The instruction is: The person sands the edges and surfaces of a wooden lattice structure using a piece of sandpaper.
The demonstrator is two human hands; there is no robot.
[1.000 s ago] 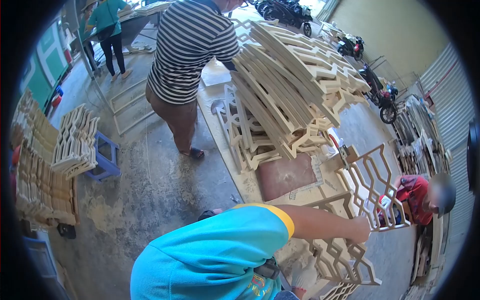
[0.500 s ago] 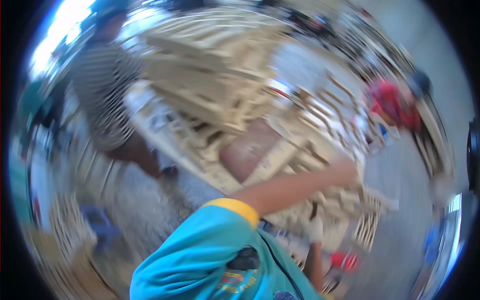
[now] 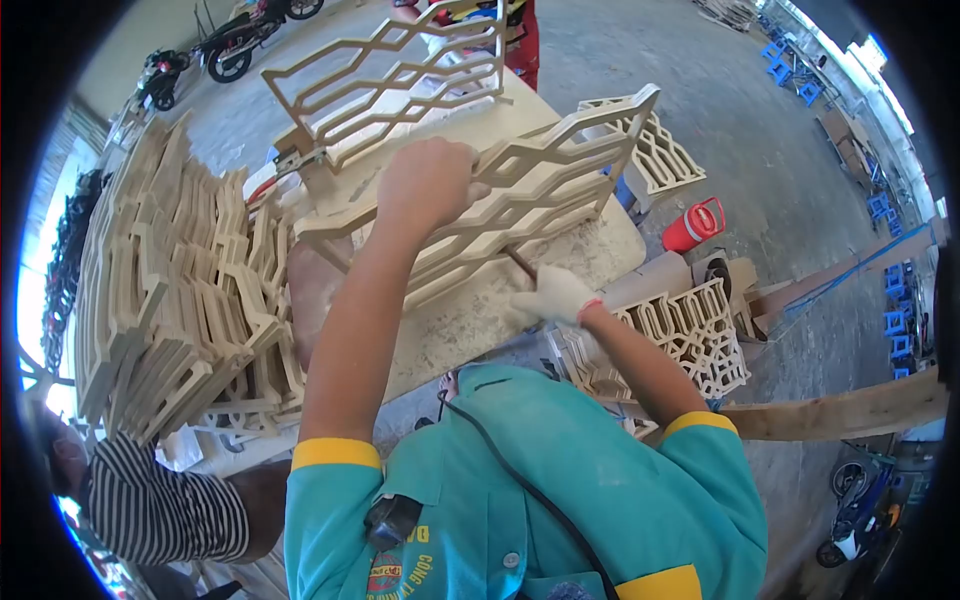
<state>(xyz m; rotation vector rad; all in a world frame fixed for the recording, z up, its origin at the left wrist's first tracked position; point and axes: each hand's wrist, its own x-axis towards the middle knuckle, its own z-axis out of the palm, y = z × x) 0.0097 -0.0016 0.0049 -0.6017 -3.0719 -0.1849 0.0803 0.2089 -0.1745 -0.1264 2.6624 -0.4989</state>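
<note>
My bare left hand [image 3: 428, 185] is closed over the top rail of a pale wooden lattice panel [image 3: 545, 155], which stands tilted on its long edge above the dusty work table [image 3: 430, 345]. My right hand [image 3: 555, 297], in a white glove, grips a thin dark stick-like tool [image 3: 520, 264]. The tool's far end meets the panel's lower bars; its tip is hidden there, so its exact kind does not show.
Many similar panels lean in a stack [image 3: 170, 290] at the left. Behind mine stands another lattice panel [image 3: 400, 75], with a person in red [image 3: 525, 45] beyond. Someone in a striped shirt [image 3: 165, 500] is at lower left. A red jug [image 3: 692, 226] sits right of the table.
The view has swung round and become sharp. My left hand, blurred and stretched to the right before, now shows on the panel's top rail. My gloved right hand still holds the dark tool.
</note>
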